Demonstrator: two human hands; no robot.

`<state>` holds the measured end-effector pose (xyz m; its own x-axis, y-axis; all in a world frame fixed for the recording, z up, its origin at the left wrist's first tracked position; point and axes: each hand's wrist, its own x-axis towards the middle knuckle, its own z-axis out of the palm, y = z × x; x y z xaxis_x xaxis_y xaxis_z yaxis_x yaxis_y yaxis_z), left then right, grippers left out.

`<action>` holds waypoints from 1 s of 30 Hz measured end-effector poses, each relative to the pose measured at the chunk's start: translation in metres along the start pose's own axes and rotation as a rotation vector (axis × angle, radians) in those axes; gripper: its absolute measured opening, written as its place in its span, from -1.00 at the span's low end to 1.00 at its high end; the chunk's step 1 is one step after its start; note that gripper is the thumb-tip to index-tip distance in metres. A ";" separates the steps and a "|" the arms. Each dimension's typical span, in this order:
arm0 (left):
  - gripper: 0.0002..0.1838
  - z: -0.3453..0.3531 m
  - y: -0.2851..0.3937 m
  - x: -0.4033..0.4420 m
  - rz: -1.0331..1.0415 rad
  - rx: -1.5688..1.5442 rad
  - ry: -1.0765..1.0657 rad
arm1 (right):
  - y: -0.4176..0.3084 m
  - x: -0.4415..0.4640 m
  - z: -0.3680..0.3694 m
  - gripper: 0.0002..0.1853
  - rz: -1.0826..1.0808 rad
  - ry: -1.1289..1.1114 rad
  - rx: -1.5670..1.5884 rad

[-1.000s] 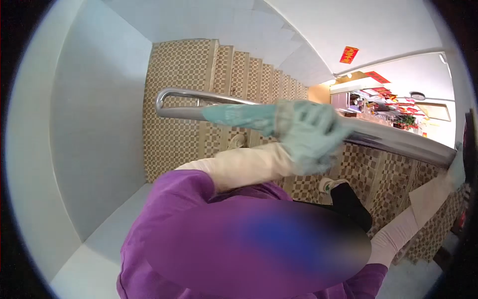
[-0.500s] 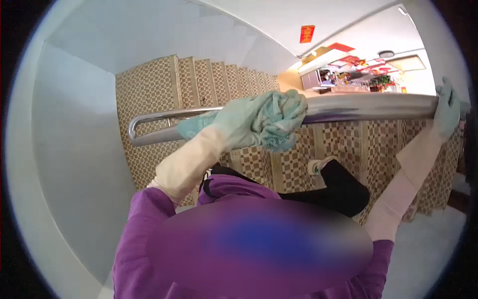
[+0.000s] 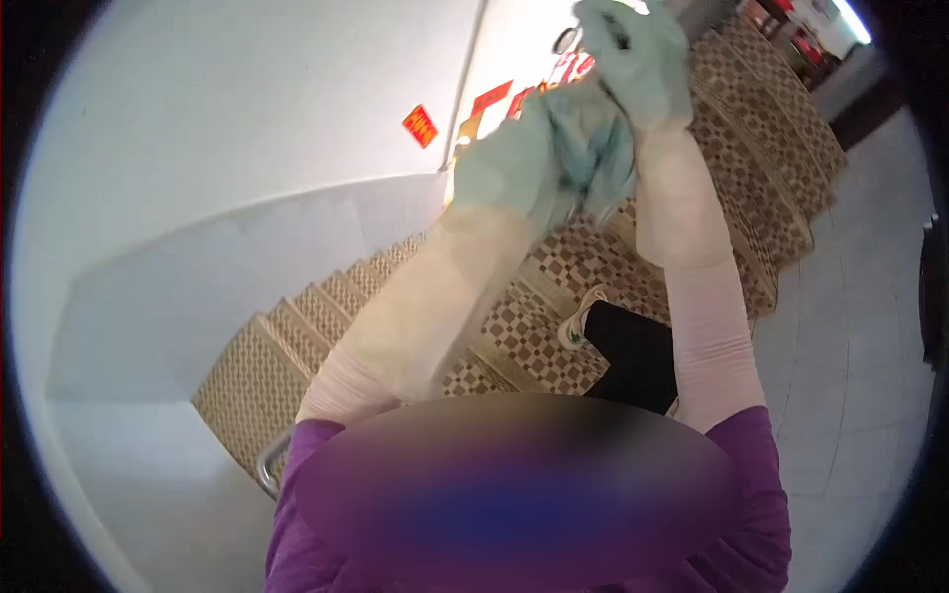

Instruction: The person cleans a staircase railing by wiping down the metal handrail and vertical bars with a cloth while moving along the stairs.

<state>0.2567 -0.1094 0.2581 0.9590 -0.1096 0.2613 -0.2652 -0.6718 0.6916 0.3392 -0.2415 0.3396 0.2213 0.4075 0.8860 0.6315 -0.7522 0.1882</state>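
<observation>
Above checkered stairs (image 3: 761,148), the outstretched left hand (image 3: 504,166) clutches cloth (image 3: 596,133), right hand (image 3: 647,64) reaching farther, grip unclear.

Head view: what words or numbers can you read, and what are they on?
I can't read any for sure.
Red sign on the wall: yellow characters, too small and blurred.
Red strip beyond it: too blurred to tell any writing.
</observation>
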 end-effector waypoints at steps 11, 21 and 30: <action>-0.33 0.003 -0.029 0.030 0.240 -0.664 -0.318 | 0.010 -0.007 -0.021 -0.76 0.244 -0.153 0.399; -0.52 -0.003 -0.125 -0.226 -0.429 -0.637 -0.064 | 0.012 -0.019 0.011 -0.88 0.050 0.191 0.238; -0.53 0.005 -0.089 -0.225 -0.144 -0.108 0.271 | 0.014 -0.019 0.001 -0.90 0.092 0.133 0.300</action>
<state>0.0653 -0.0283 0.1347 0.9298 0.1899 0.3152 -0.1515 -0.5830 0.7982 0.3451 -0.2594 0.3247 0.2009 0.2595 0.9446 0.8084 -0.5886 -0.0103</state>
